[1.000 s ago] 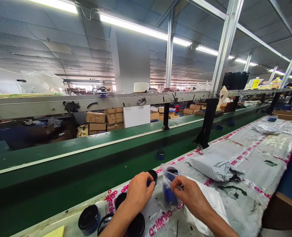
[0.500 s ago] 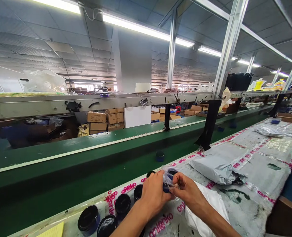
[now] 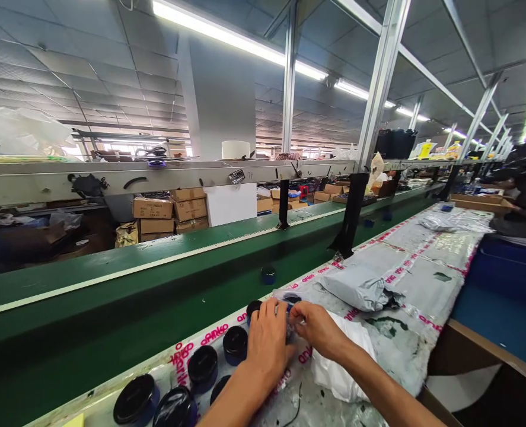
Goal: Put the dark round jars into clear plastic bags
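My left hand is closed at the near side of a clear plastic bag, its fingers curled over. A round, dark blue piece with a black top shows at the bag, partly hidden behind my fingers. My right hand pinches the bag's edge from the right, close to the left fingertips. More short, black-topped blue cylinders stand on the wrapped bench left of my left forearm. Beneath my right forearm lies a pile of thin white bags.
A green conveyor belt runs along the bench, with one dark cylinder on it. A grey plastic packet lies farther along the bench. An open carton stands lower right. A person sits at far right.
The view has turned right, bringing the person and open carton into sight. Both hands stay together at the bag; my left hand now lies flatter, covering more of the piece.
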Available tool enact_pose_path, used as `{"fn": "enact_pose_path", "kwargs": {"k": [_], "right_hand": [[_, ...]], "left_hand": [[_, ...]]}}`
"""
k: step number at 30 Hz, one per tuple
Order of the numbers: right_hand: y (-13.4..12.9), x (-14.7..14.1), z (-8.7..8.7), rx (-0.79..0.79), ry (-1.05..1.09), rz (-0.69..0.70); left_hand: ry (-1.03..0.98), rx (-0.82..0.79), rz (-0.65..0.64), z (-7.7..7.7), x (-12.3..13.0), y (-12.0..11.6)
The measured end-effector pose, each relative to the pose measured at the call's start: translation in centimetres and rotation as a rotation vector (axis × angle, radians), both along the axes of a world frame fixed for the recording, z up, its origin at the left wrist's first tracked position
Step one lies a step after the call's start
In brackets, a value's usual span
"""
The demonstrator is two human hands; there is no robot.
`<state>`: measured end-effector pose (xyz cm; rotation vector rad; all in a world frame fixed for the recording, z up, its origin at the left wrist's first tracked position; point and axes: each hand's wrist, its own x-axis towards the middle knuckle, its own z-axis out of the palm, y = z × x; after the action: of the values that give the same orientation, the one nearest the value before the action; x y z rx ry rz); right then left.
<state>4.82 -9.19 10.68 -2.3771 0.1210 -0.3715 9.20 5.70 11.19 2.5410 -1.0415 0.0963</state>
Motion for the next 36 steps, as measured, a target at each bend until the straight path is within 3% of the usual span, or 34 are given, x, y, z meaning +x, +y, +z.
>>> {"fn": "enact_pose_path", "kwargs": {"k": [3, 7, 10, 12, 16, 19, 26, 30, 36], "right_hand": [[-0.9, -1.2, 1.0, -0.003, -0.030, -0.054], [-1.4, -5.6, 1.4, -0.093, -0.093, -0.213], [-0.9, -9.0, -1.0, -0.409, -0.102, -0.275], [-0.6, -10.6, -3.4, -0.591, -0.192, -0.233], [-0.2, -11.3, -6.9, -0.723, -0.334, -0.092], [-0.2, -10.8, -7.3, -0.587, -0.281, -0.077], [-0.9, -9.7, -6.1, -0.007, 0.069, -0.276], [-1.4, -9.2, -5.6, 0.121, 0.138, -0.315], [-1.7, -9.0, -4.5, 0.285, 0.147, -0.227]], "left_hand": [[-0.004, -0.003, -0.032, 1.0, -0.6, 1.3], [0.005, -0.040, -0.049, 1.9, -1.6, 3.2], [0.037, -0.082, -0.079, 1.8, -2.3, 4.1], [0.075, -0.086, -0.096, 1.4, -2.9, 4.3], [0.160, -0.045, -0.103, 0.6, -3.9, 3.7], [0.215, -0.002, -0.114, 0.1, -4.6, 3.1], [0.275, 0.033, -0.147, -0.7, -5.8, 0.9], [0.331, 0.055, -0.153, -0.6, -6.4, -0.5], [0.305, 0.036, -0.092, -1.1, -6.3, -1.8]]}}
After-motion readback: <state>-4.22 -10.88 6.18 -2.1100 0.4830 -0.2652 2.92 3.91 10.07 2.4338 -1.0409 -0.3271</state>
